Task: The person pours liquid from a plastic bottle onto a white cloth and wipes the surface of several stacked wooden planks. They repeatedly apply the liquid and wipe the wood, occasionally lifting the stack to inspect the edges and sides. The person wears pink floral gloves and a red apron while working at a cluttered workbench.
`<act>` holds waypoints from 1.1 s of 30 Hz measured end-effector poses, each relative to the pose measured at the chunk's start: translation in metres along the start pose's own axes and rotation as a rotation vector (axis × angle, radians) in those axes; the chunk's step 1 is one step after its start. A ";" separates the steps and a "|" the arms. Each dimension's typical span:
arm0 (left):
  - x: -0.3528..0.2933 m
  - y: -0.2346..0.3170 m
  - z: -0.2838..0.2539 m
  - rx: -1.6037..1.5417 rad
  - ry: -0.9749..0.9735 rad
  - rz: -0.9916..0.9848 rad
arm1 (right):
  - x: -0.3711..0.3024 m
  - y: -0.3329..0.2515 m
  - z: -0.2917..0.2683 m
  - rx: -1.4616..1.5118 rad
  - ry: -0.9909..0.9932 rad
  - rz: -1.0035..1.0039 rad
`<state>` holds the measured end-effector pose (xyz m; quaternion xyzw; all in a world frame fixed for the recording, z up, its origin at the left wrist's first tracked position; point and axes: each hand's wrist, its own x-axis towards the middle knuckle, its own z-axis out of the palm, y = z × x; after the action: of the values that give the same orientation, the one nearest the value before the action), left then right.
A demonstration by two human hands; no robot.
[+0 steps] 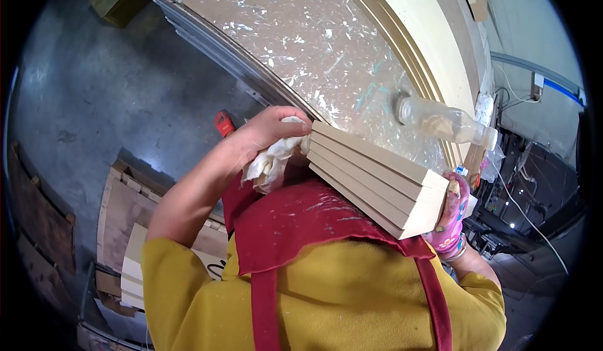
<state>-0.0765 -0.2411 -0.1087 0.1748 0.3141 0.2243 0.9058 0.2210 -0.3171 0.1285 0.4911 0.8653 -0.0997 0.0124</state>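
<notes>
A stack of several pale wooden boards (370, 174), stepped at the edges, lies across my front against the dark red apron. My bare left hand (279, 125) is closed on a crumpled white cloth (273, 164), with its fingertips at the stack's left end. At the right end, my right hand (453, 213), in a pink flowered glove, grips the boards, its thumb along the end face. Its other fingers are mostly hidden. Beyond the stack, a clear plastic bottle (443, 120) with a white cap stands on the worktop, seen from above.
The worktop (295, 30) is brown and spattered with paint. Curved pale panels (433, 43) are piled along its right side. A white cable (531, 219) hangs at the right. On the left floor are an olive box (119, 2) and wooden panels (129, 216).
</notes>
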 end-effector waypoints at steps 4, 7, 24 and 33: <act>-0.012 -0.003 0.006 -0.090 0.302 0.290 | -0.008 0.004 0.001 -0.056 -0.023 -0.005; -0.014 -0.004 0.047 0.416 0.415 0.762 | -0.007 0.005 0.003 -0.046 -0.014 -0.014; -0.013 -0.014 0.089 0.741 0.387 1.255 | 0.000 -0.008 -0.011 -0.109 0.004 0.050; -0.064 0.008 0.086 0.183 0.240 0.692 | -0.006 -0.004 -0.015 -0.050 0.020 0.056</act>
<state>-0.0683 -0.2827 -0.0100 0.3233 0.3591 0.5068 0.7139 0.2216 -0.3213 0.1445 0.5154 0.8537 -0.0726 0.0190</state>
